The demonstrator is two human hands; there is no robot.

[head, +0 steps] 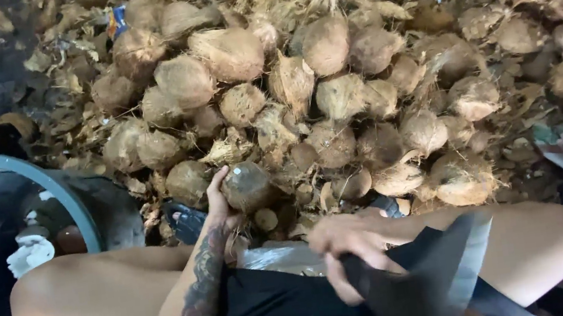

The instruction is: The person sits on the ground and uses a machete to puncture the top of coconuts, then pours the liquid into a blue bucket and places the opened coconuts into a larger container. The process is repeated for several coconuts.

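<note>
Fingers of the left hand (218, 201) curled around 1 husked coconut (247, 186) at the foot of the coconut pile (358, 82), while the right hand (350, 257) gripped a broad dark cleaver (435, 279) over the lap.

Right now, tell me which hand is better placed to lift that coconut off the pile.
Left. The left hand already cups the coconut at the pile's near edge. The right hand is back over the lap, its grip closed on a dark broad blade.
</note>
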